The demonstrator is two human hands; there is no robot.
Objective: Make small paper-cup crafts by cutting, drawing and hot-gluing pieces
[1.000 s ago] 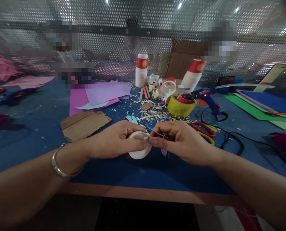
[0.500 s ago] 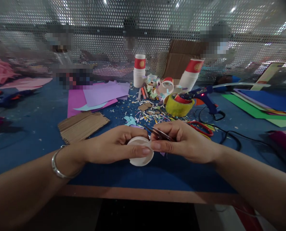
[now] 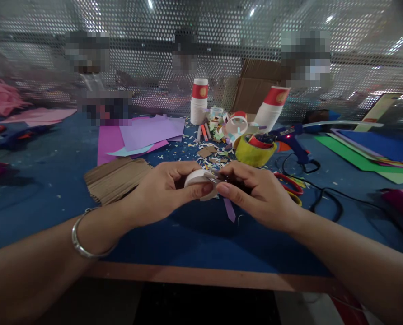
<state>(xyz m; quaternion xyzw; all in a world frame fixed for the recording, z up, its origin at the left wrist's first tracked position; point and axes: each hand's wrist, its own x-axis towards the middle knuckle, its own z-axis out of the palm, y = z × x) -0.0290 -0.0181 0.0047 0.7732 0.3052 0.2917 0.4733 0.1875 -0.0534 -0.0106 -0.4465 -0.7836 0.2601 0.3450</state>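
My left hand (image 3: 161,192), with a silver bangle at the wrist, is closed around a white tape roll (image 3: 196,179) held above the blue table (image 3: 52,180). My right hand (image 3: 255,194) is closed on small metal scissors (image 3: 218,177), whose blades touch the roll's top. A thin purple paper strip (image 3: 229,210) hangs below my right fingers. Both hands meet at the middle of the view.
Corrugated cardboard (image 3: 115,178) lies left of my hands. Purple paper sheets (image 3: 143,131), paper-cup stacks (image 3: 199,101), a yellow tape roll (image 3: 254,151), a blue glue gun (image 3: 291,140) with a black cord, red-handled scissors (image 3: 289,183) and paper scraps lie beyond. Green and blue sheets (image 3: 364,151) lie right. Perforated screen behind.
Both hands have lifted the white roll and scissors a little higher and farther from me. The roll has tipped so more of its side shows.
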